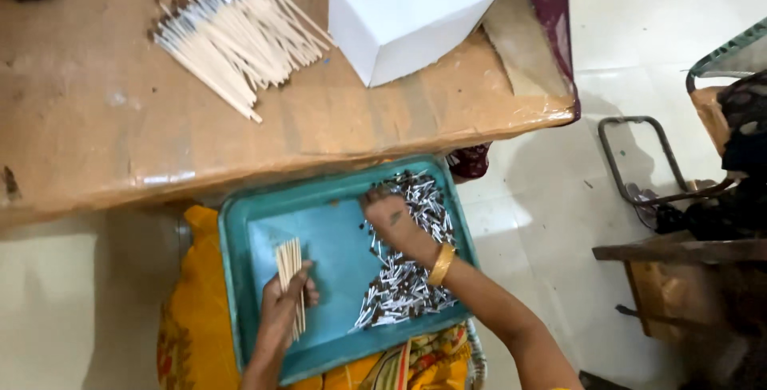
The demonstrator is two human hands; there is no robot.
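A teal tray (335, 230) rests on my lap, which is covered in yellow cloth. My left hand (281, 310) is closed around a small bundle of thin pale sticks (289, 266), held upright over the tray's left part. My right hand (393, 218), with a gold bangle at the wrist, lies palm down on a heap of several small silver-and-dark caps (407, 278) along the tray's right side, fingers touching the caps near the far edge. Whether it pinches one is hidden.
A brown table (96, 118) stands just beyond the tray. On it lie a fanned pile of dark-tipped pale sticks (236, 34) and a white box (409, 13). At right, on the tiled floor, are a metal frame (639, 158) and a wooden stool (687, 278).
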